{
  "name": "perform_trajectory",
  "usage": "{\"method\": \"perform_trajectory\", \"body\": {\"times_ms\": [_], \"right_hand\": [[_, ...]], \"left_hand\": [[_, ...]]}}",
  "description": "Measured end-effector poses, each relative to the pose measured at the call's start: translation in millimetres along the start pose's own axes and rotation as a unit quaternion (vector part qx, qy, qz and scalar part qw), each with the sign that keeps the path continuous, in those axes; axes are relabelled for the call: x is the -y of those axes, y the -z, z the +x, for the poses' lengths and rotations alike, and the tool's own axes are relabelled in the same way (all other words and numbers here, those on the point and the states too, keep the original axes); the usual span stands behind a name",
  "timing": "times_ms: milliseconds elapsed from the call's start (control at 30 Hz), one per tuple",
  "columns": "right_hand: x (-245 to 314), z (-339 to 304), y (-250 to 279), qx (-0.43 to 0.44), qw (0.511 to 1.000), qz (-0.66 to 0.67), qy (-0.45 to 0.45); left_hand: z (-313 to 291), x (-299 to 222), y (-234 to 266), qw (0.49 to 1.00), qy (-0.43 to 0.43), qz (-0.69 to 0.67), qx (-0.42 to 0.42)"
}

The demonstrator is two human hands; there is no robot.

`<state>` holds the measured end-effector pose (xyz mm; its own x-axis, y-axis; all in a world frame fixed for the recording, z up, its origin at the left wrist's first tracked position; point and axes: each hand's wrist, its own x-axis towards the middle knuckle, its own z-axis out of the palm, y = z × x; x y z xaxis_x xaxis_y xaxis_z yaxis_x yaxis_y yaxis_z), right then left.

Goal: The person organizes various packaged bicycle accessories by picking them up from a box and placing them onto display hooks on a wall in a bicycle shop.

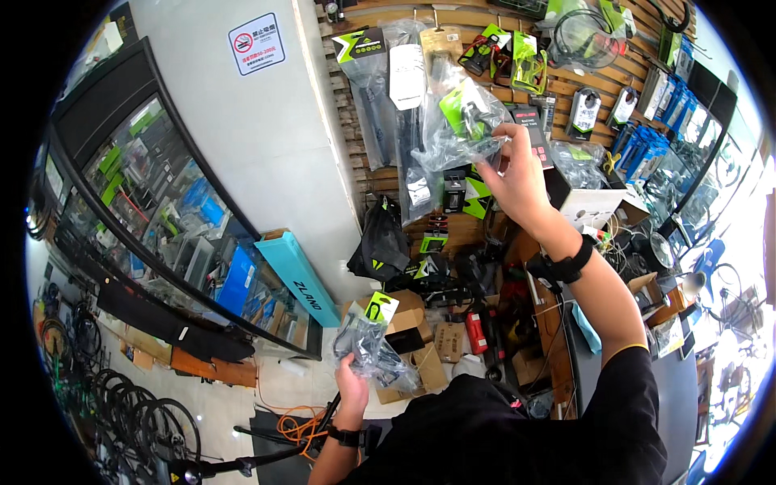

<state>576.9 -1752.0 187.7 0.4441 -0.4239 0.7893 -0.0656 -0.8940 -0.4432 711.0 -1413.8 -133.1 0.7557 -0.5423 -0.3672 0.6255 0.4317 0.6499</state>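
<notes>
My right hand (520,179) is raised to the slatted wall, thumb and fingers pinching the edge of a clear plastic bag (444,133) with a green and white card and a dark part inside. Whether this bag hangs on a hook cannot be made out. Lower down, my left hand (351,390) grips a second clear plastic packet (361,343), with a green and white card at its top and dark parts in it. Long packaged black items (373,109) hang just left of the raised bag.
The wooden slatted wall (368,16) carries several hanging packages. Cardboard boxes (426,372) stand below. A glass cabinet (170,186) and a tall turquoise box (297,279) are on the left. Bicycle wheels (171,432) and an orange cable (303,424) lie lower left; a dark counter (675,396) stands right.
</notes>
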Motion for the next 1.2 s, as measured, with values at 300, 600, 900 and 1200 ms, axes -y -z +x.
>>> {"method": "perform_trajectory", "body": {"times_ms": [300,600,900,1200], "right_hand": [[-53.6,50.0,-48.1,-0.035,0.995,-0.022,0.092],[-145.2,172.2,-83.4,-0.154,0.987,0.008,0.047],[-181.5,246.0,-117.1,-0.164,0.985,0.021,-0.054],[-178.9,257.0,-124.6,-0.133,0.989,0.024,-0.059]], "left_hand": [[-13.7,-14.6,36.8,0.991,-0.064,0.015,-0.12],[-29.8,4.1,6.0,0.976,-0.152,-0.064,-0.145],[-49.4,18.8,-30.6,0.954,-0.191,-0.078,-0.216],[-59.3,24.5,-24.6,0.942,-0.197,-0.098,-0.255]]}}
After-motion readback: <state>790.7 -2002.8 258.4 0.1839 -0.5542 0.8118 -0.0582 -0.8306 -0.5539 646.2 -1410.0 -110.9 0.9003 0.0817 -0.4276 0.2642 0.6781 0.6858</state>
